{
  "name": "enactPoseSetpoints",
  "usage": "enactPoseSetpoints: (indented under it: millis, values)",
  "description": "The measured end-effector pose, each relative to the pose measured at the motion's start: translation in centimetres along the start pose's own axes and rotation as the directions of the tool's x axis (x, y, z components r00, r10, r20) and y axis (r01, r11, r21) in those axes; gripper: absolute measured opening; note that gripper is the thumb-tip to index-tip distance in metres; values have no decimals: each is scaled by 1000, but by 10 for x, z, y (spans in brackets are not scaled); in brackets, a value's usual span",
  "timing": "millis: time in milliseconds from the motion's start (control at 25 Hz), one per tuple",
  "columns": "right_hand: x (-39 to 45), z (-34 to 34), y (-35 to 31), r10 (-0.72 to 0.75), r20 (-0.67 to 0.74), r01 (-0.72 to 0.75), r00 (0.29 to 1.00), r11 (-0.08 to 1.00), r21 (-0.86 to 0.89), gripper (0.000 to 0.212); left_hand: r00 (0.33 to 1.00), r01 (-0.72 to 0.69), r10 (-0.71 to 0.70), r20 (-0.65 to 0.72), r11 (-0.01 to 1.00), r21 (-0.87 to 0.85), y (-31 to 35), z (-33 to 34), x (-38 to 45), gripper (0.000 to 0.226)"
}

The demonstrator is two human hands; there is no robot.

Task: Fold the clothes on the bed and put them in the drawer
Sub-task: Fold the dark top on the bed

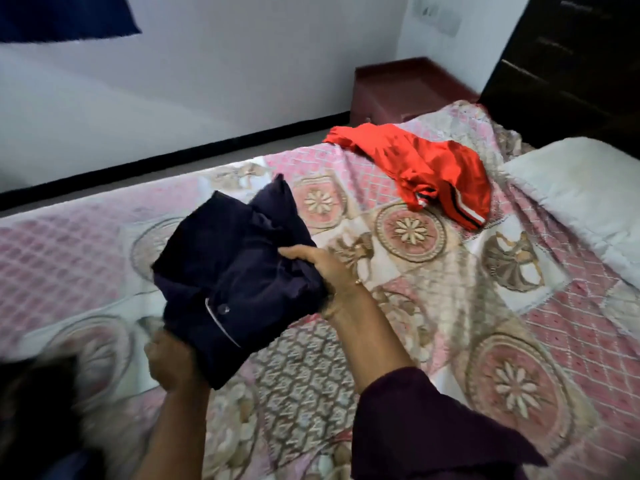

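Note:
A folded dark navy garment [228,271] with white piping and a button is held up above the bed [433,341], which has a pink patterned cover. My left hand [171,363] grips its near lower corner from underneath. At the garment's right edge my right hand [323,268] holds on, thumb on top. A red garment [426,168] with striped trim lies crumpled and unfolded further back on the bed, to the right of both hands.
A white pillow [581,195] lies at the bed's right end. A dark red bedside cabinet [401,88] stands against the white wall beyond the bed, and a dark wooden wardrobe [568,53] sits at the top right. A strip of floor runs between bed and wall.

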State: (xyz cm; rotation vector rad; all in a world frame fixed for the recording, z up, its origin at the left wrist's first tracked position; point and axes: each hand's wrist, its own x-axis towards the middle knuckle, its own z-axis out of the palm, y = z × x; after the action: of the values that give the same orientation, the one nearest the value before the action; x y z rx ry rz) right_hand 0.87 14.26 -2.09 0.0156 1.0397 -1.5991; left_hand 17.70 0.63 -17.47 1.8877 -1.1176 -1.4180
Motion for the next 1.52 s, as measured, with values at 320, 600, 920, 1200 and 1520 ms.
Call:
enactPoseSetpoints:
  millis: [320, 600, 920, 1200, 1520]
  values:
    - [42, -62, 157, -132, -727, -251, 674, 884, -394, 35, 987, -49, -7, 158, 934, 353, -56, -93, -5, 98]
    - [61, -48, 167, -415, -407, -382, 813, 147, -912, 64, 950, -304, 239, 201, 855, 420, -54, -83, -10, 48]
    - [54, -13, 201, -334, -290, -31, 897, 605, -796, 30, 936, -116, 265, -231, 852, 510, -34, -144, -8, 35]
    - [53, -12, 218, -335, -543, -333, 770, 516, -789, 30, 970, -198, 232, 67, 609, 768, -26, -150, -21, 61]
    - [4, -31, 103, -439, -411, -266, 799, 355, -896, 28, 726, -685, 356, 588, 304, 662, 44, -57, -89, 53]
